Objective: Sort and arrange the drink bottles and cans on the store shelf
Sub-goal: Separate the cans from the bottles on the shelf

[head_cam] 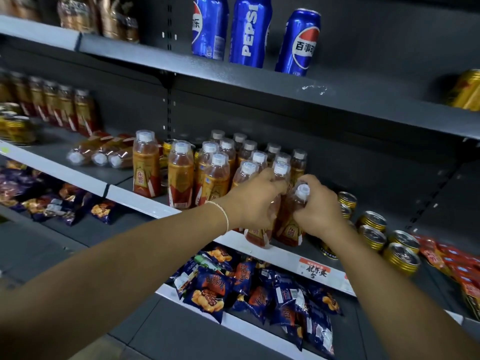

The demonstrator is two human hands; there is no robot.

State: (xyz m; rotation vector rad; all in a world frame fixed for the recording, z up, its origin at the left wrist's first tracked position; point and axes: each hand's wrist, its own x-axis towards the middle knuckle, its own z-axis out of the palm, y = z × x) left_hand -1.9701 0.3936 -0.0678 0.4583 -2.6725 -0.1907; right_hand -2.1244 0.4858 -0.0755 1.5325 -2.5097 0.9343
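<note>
On the middle shelf (pixel 280 252) stand several orange-labelled drink bottles with white caps (pixel 180 175). My left hand (pixel 255 201) grips one such bottle (pixel 259 236) at the shelf's front edge. Right beside it, my right hand (pixel 318 206) is closed around the neck of a second bottle (pixel 291 229), whose white cap shows above my fingers. Both bottles stand upright and touch each other. Three bottles (pixel 100 153) lie on their sides at the left. Gold cans (pixel 384 233) stand to the right of my hands.
Blue Pepsi cans (pixel 250 31) stand on the upper shelf, with a gold can (pixel 467 90) at its far right. Blue snack bags (pixel 259 289) fill the lower shelf. Red packets (pixel 452 263) lie at the right. A price tag (pixel 315 268) hangs on the shelf edge.
</note>
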